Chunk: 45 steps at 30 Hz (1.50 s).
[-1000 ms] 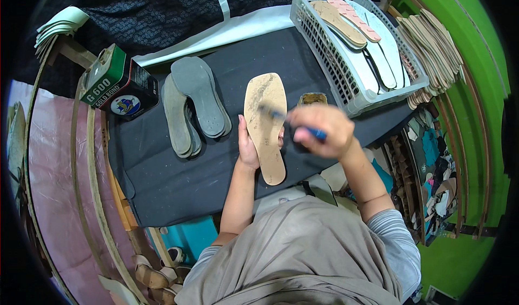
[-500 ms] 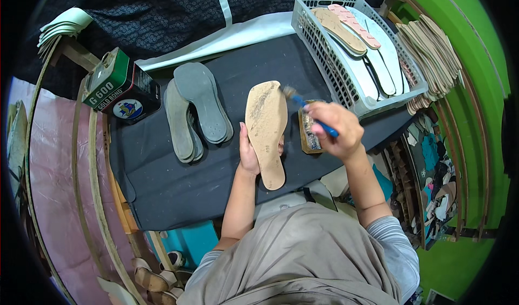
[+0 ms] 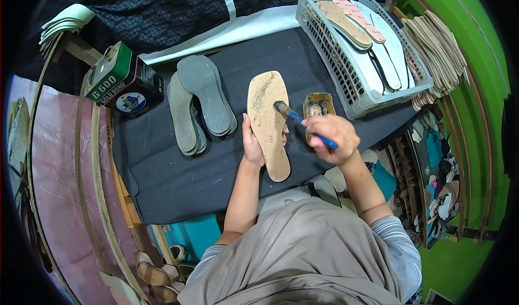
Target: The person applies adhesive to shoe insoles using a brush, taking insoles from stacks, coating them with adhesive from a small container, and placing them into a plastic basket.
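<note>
Fingers of our right hand [image 3: 331, 137] grip the brush [image 3: 303, 122], spreading glue; left hand [image 3: 253, 145] steadies the tan insole [image 3: 267, 124]; next, even strokes heelward

Even, fairly bright overhead light, soft shadows only. Focus is sharp around the right hand [image 3: 331, 137]; far from it, fisheye distortion bends edges into black corners.

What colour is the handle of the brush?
Blue. The brush's thin blue handle, held in the right hand, shows best in the head view.

Single head view, fisheye, looking straight down from above onto dark worktop [image 3: 178, 186], close range, edges bending at rim.
</note>
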Tool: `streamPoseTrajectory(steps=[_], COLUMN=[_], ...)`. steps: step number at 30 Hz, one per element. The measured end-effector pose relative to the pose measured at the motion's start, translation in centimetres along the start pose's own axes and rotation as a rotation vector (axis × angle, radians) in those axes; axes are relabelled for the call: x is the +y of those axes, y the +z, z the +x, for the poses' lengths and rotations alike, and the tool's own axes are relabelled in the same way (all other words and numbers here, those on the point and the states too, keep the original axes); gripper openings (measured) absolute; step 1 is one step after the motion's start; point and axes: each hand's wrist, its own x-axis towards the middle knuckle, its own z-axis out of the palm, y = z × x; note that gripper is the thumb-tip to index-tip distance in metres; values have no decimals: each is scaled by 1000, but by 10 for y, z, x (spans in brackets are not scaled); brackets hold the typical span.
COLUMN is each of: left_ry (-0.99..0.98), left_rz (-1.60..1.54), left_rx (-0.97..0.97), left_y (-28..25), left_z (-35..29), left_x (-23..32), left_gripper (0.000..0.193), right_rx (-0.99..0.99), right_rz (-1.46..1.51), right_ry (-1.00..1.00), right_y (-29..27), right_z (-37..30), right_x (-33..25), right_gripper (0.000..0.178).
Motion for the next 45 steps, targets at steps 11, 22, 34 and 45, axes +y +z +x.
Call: streamPoseTrajectory(steps=[11,22,34,45], left_ry=[112,185,171,172], left_rz=[-33,-61,-162,-125], left_rx=[89,123,110,103], left_y=[-4,-6,-8,-7], left_z=[3,1,1,3], left_x=[3,7,9,4], left_gripper=[78,75,74,72], right_rx=[-39,-334,-413,-286], right_rz=[132,498,495,383], right_ry=[-42,76,92,57], right_y=[9,7,-15,-5], right_z=[4,-19,-12,-9], right_x=[-11,-30,-33,-23], right_gripper=[23,21,26,33])
